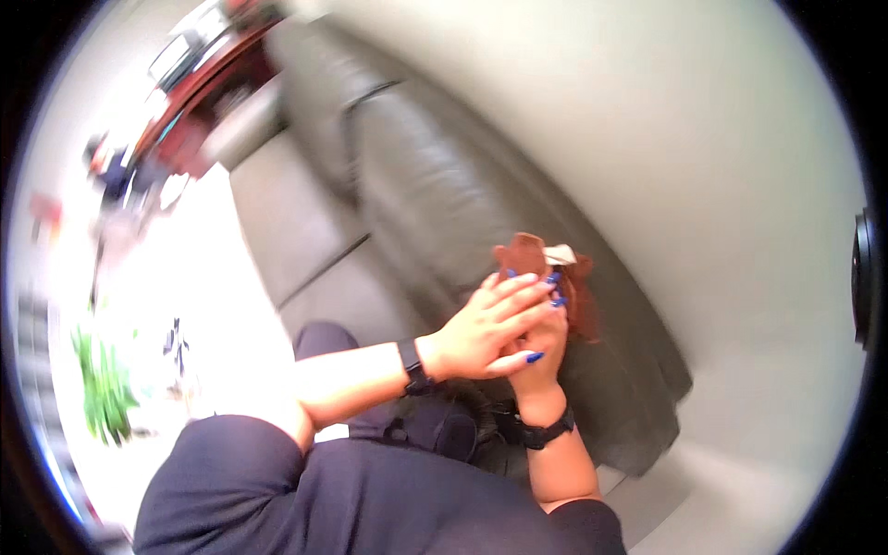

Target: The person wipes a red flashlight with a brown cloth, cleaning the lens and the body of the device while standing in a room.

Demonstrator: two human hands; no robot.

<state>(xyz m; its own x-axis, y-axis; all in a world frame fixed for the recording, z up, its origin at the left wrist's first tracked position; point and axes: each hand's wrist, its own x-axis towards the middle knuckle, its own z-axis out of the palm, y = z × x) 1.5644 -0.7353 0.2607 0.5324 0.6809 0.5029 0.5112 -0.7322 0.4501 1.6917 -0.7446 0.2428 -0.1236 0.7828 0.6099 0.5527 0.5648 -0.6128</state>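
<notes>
My left hand (pixel 489 322) lies palm down across my right hand (pixel 544 357), its fingers pointing up and to the right. Blue nails show on several fingertips. A reddish-brown, soft-looking item (pixel 525 254), possibly felt or suede, sticks out beyond the fingers and along the right side of my right hand. My right hand appears to grip it, though the overlap hides most of that grip. Between its brown parts is a small whitish piece (pixel 560 255). Whether the left fingers close on the item or only rest over it cannot be seen.
A dark grey-green leather-like sofa (pixel 423 159) stretches behind the hands, against a pale wall (pixel 694 173). At the upper left a reddish wooden desk (pixel 201 76) is blurred. A green plant (pixel 104 381) stands on the left. Black bands (pixel 415 368) circle both wrists.
</notes>
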